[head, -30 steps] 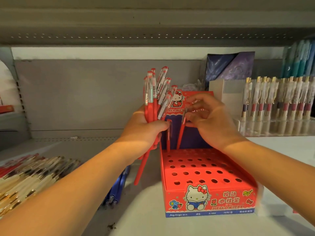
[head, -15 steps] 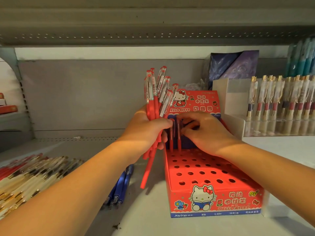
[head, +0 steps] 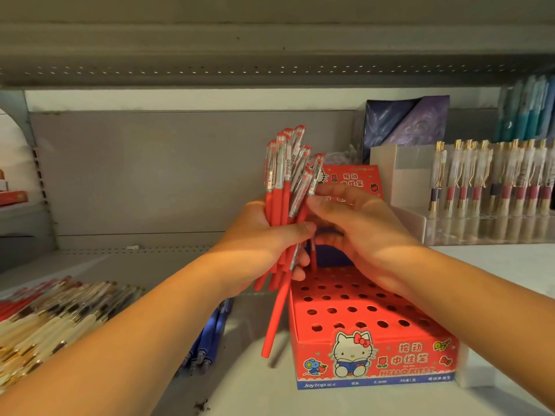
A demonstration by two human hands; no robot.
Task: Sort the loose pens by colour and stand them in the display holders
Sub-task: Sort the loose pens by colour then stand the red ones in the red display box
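Pens, red-bodied with clear caps, stand bunched in my left hand; my fingers are wrapped tight round the barrels, caps upward, tips hanging below my fist. One barrel reaches lower than the rest, beside the left wall of the holder. My right hand is against the bundle, thumb and forefinger pinched on one capped pen near its cap; the other fingers curl loosely underneath.

Red display holder, card box printed with a cartoon cat, sits on the shelf below both hands. Its top panel is pierced with rows of round holes. Two red pens stand in the rearmost row, mostly hidden behind my hands; every hole I can see in front of them holds nothing. The printed back card rises behind my right hand.

Clear display rack, to the right and behind, is filled with a row of upright pens with gold clips and pale barrels.

Blue pens lie loose on the shelf, just left of the red holder and partly under my left forearm. A loose heap of cream and gold pens, with some red ones at its far edge, lies at the left of the shelf, well apart from the holder.
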